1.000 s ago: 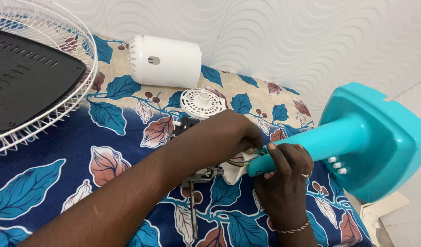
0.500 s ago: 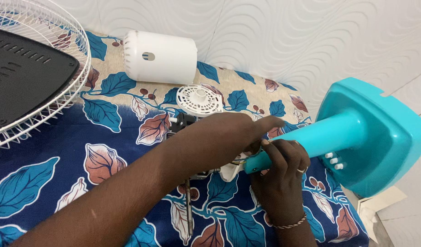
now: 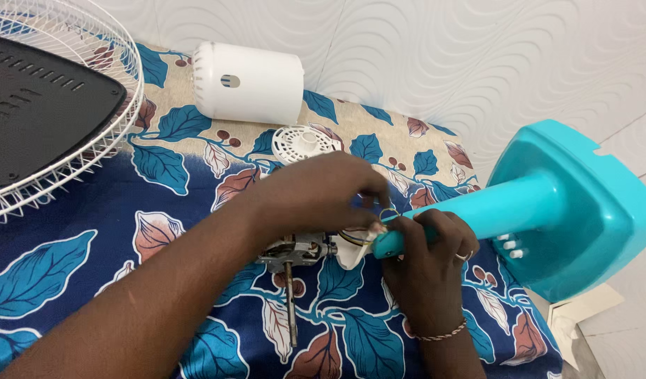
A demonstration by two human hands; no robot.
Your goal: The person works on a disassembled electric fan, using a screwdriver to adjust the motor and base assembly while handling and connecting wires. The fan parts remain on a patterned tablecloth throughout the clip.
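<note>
My left hand (image 3: 323,196) pinches the thin wires (image 3: 357,237) at the neck of the turquoise plastic fan stand (image 3: 547,210), which my right hand (image 3: 425,256) grips closed. The bare metal fan motor (image 3: 295,251) lies at nine o'clock of the neck. The white cylindrical motor cover (image 3: 249,83) is off, at twelve; I judge reassembly is left. The flowered blue cloth (image 3: 70,231) is open toward seven; its edge drops off at four.

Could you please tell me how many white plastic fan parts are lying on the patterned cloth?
2. A white cylindrical housing lies at the back near the wall; a round vented cover lies just in front of it, behind the left hand. More could be hidden under the hands.
</note>
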